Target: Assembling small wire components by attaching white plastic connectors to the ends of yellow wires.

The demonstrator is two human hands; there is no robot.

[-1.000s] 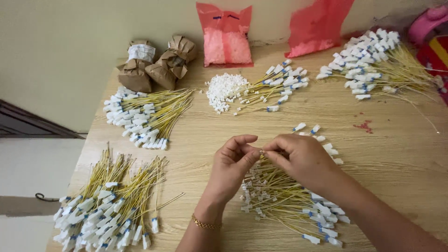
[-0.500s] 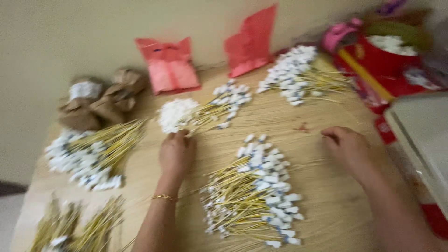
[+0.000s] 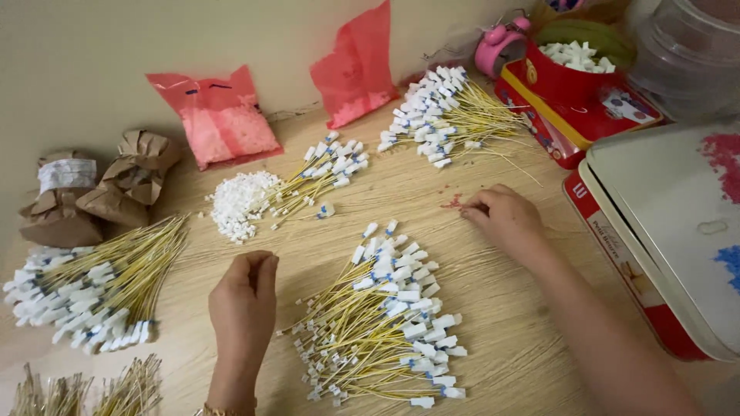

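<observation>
A second ago both my hands were together over the pile of yellow wires [image 3: 385, 316], pinching one wire; now they are apart and that wire is let go. My left hand [image 3: 245, 296] rests on the desk [image 3: 509, 362] just left of the pile, fingers curled loosely, holding nothing I can see. My right hand [image 3: 502, 217] has moved to the right side and touches the desk near a small red mark [image 3: 453, 204], fingers bent; I cannot tell if it pinches something. The pile lies between my hands. The red tin [image 3: 566, 77] behind holds white plastic pieces [image 3: 572, 54], and more such pieces lie in a loose heap [image 3: 240, 202].
</observation>
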